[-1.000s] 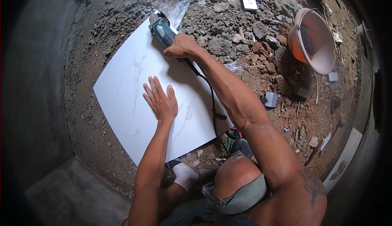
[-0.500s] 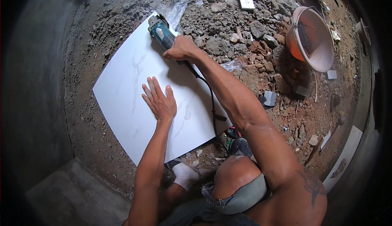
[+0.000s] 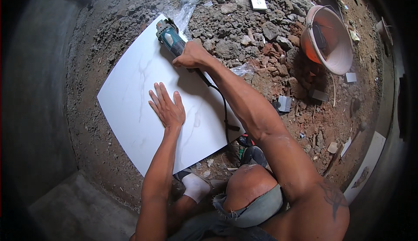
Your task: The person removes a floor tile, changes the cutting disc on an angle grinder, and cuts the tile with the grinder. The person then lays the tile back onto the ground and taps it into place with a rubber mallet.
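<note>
A large white tile (image 3: 126, 84) with faint grey veining lies on the rubble ground in front of me. My left hand (image 3: 167, 108) rests flat on its middle, fingers spread and holding nothing. Gripped by its rear body in my right hand (image 3: 192, 57) is a teal angle grinder (image 3: 170, 37), its head at the tile's far right edge. The disc is mostly hidden by the tool's guard and head. From the handle, a black power cord (image 3: 224, 106) runs down across the tile toward my feet.
An orange bucket (image 3: 308, 45) leans on the rubble at the right, with a dark object inside. Clear plastic wrap (image 3: 188, 8) lies beyond the tile's far corner. A small white-and-red box (image 3: 257, 1) sits farther back. A grey wall (image 3: 35, 93) stands at the left.
The whole view has shifted slightly. My right hand still grips the angle grinder near the tile's far edge, and my left hand stays flat on the tile.
</note>
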### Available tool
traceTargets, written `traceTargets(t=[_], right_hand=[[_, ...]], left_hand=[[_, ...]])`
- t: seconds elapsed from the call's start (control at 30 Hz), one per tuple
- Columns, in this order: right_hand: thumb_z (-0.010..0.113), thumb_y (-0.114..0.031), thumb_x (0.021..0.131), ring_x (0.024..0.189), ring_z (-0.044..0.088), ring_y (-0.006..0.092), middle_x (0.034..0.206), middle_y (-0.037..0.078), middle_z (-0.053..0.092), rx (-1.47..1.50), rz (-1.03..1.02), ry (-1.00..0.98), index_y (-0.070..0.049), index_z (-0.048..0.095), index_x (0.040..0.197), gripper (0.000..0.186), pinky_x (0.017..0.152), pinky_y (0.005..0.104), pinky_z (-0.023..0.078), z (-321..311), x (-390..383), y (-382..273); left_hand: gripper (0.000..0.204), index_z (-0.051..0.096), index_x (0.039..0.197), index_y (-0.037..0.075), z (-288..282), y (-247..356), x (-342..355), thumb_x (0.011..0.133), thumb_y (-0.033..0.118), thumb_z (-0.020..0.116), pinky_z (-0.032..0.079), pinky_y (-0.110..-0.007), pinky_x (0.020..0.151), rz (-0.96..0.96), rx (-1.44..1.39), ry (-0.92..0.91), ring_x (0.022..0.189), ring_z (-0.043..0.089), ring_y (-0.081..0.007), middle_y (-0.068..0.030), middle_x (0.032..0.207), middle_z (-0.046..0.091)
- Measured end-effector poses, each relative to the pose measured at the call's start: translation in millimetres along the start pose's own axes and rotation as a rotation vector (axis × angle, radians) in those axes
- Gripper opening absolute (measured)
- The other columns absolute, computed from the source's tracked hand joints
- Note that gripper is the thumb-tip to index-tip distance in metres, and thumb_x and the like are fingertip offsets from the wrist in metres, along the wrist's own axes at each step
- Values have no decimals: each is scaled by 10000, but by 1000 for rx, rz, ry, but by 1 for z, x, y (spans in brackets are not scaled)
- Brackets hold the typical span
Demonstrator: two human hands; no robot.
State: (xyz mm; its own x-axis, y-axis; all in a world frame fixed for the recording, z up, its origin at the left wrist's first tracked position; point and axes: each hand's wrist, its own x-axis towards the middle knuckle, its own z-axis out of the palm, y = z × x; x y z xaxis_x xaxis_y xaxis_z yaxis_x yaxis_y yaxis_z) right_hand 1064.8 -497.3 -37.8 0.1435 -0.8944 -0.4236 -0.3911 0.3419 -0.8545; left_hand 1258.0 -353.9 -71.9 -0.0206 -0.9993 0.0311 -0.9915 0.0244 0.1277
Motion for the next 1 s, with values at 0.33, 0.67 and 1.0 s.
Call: traceTargets(t=[0.33,0.67,1.0], right_hand=[[748,-310,671,757,725,306,852,221,722,-56,77,-49,103,706,889,469,672,380,582,-2,-10,-1],[742,-311,662,760,727,309,860,232,720,-16,31,-69,105,700,896,479,681,378,588,-4,-17,1],[739,-309,654,774,729,312,865,219,727,-16,50,-59,93,709,879,462,689,376,586,-6,-30,6]], left_hand=[[656,217,1581,57,0,1,0,1047,387,405,79,-604,1207,-23,20,-48,1525,101,-435,-168,1654,194],[653,218,1581,59,3,0,0,1048,390,401,80,-603,1208,-7,12,0,1526,100,-429,-158,1658,186],[652,232,1579,60,2,1,-1,1049,404,391,79,-599,1210,-14,2,8,1525,106,-426,-155,1657,191]])
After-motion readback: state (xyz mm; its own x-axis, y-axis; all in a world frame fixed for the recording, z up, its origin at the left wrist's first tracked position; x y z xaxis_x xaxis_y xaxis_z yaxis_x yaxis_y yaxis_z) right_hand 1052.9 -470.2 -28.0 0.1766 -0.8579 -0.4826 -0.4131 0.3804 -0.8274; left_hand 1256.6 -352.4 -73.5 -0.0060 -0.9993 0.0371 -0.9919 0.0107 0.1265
